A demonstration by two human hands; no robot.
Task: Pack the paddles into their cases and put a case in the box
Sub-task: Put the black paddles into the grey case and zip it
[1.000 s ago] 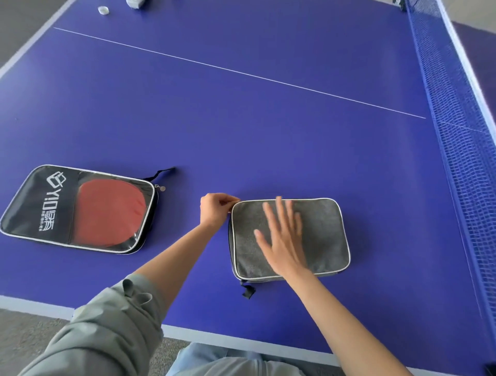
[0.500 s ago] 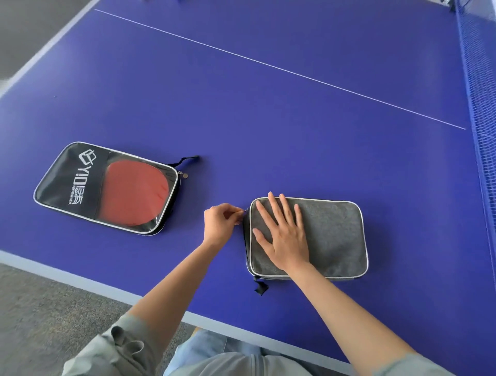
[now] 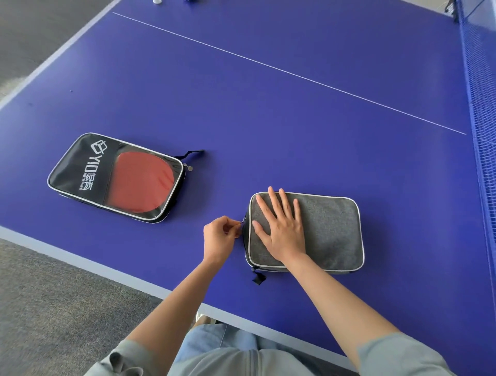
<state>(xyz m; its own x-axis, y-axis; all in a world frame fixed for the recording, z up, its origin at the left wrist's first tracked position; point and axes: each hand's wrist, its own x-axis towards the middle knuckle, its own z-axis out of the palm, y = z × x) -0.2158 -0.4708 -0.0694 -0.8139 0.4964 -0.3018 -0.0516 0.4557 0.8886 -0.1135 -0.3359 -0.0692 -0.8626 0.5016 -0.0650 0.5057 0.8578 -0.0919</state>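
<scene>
A grey fabric paddle case (image 3: 330,230) lies flat on the blue table near its front edge. My right hand (image 3: 281,228) rests flat on the case's left half, fingers spread. My left hand (image 3: 218,238) pinches the zipper pull (image 3: 243,221) at the case's left side. A black case (image 3: 115,177) with white lettering lies to the left, and a red paddle (image 3: 145,182) shows through its clear window. No box is in view.
The blue net (image 3: 480,112) runs along the right side. A white line (image 3: 268,67) crosses the table (image 3: 268,120). Small objects (image 3: 157,1) sit at the far edge. Grey carpet (image 3: 53,308) lies beyond the table's near-left edge.
My left hand has drawn the zipper pull from the grey case's far-left corner down its left side. My right hand stays flat on the case. The camera view has shifted left.
</scene>
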